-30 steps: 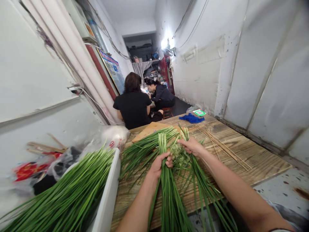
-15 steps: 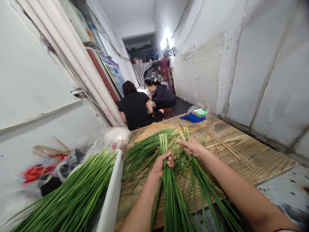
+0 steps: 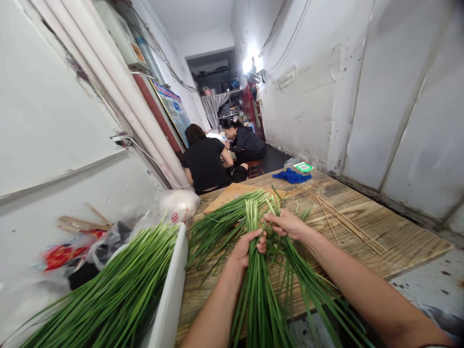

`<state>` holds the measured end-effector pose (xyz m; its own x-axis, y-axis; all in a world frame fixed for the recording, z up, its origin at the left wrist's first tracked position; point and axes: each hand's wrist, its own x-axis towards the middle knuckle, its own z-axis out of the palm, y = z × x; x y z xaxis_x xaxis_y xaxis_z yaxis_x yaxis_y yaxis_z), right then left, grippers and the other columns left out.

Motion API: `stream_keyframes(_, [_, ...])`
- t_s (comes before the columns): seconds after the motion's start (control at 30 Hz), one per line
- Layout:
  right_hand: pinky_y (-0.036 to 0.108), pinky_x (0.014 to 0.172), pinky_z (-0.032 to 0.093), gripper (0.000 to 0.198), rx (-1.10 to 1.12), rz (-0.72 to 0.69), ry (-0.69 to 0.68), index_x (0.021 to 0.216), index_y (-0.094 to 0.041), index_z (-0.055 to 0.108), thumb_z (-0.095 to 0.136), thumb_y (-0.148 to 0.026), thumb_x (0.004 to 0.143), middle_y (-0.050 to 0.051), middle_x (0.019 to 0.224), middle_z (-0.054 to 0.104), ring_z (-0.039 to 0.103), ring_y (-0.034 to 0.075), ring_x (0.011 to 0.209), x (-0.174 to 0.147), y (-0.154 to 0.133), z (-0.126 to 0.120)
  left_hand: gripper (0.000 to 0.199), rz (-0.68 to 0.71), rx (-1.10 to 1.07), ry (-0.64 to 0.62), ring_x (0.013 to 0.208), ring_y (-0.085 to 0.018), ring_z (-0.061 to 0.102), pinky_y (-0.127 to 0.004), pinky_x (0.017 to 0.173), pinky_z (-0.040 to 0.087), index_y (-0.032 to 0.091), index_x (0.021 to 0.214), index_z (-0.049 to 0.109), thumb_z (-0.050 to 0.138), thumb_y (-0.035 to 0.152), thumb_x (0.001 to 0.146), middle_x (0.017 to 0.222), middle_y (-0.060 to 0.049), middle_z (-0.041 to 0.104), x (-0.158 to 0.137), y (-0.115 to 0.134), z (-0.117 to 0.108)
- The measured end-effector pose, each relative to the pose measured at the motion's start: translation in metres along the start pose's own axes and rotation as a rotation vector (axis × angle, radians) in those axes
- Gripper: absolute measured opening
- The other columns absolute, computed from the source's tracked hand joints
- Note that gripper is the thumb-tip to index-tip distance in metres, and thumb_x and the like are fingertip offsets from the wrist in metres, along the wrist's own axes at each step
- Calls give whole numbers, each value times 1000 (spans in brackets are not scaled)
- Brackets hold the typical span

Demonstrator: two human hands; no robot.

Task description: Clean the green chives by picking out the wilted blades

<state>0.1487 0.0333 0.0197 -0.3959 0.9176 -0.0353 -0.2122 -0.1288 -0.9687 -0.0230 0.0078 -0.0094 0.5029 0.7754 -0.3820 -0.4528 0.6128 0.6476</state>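
My left hand (image 3: pixel 250 246) is closed around a bunch of garlic chives (image 3: pixel 259 285), with the pale stem ends pointing away from me and the green leaves hanging toward me. Close beside it, my right hand (image 3: pixel 284 224) is closed on a thinner bunch of chives (image 3: pixel 308 275) whose leaves fan down to the right. Its fingertips are near the stems in the left hand; whether they touch is hard to tell. Behind both hands lies a loose pile of chives (image 3: pixel 228 215) on the wooden table (image 3: pixel 348 208). Small green scraps lie beneath the hands.
A white bin (image 3: pixel 173 285) full of chives (image 3: pixel 108 290) stands at the left. Thin wooden sticks (image 3: pixel 344 220), a blue cloth (image 3: pixel 292 176) and a green-edged code card (image 3: pixel 303 167) lie on the table. Plastic bags (image 3: pixel 177 205) crowd the left. Two people (image 3: pixel 205 159) sit beyond the table.
The right hand has moved slightly left and down, closer to the bunch in the left hand. Both hands keep their hold. The whole view has shifted a little.
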Motion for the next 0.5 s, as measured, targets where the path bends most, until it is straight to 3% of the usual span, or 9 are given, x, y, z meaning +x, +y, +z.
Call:
stream_keyframes(0.13, [18,36,40,31,160,36,165,62,-16,51,60,-36,84,0,50,56,50,8,40,4,-2,-2,11,15,91,110,53,-11,59,-21,51,47,7,79,63,60,18,79,66,-6,64,0,-4,6])
stream_keyframes(0.2, [20,42,47,27,221,86,169,64,-16,52,61,-32,84,1,55,60,55,10,45,5,-4,-5,10,17,123,109,52,-11,59,-20,51,47,7,78,63,63,16,77,65,-6,64,-1,-5,7])
stream_keyframes(0.37, [14,27,22,34,94,58,91,60,-15,50,78,-34,66,-8,41,43,31,2,30,5,6,-2,19,40,182,40,41,-5,49,-16,43,38,8,80,65,73,21,68,55,0,56,-1,-9,7])
stream_keyframes(0.5, [14,28,18,36,-26,62,80,56,-16,48,79,-34,61,-10,33,36,25,2,29,5,15,3,29,73,230,-13,42,-6,49,-17,43,38,8,83,67,76,28,65,57,-1,57,-2,-12,7])
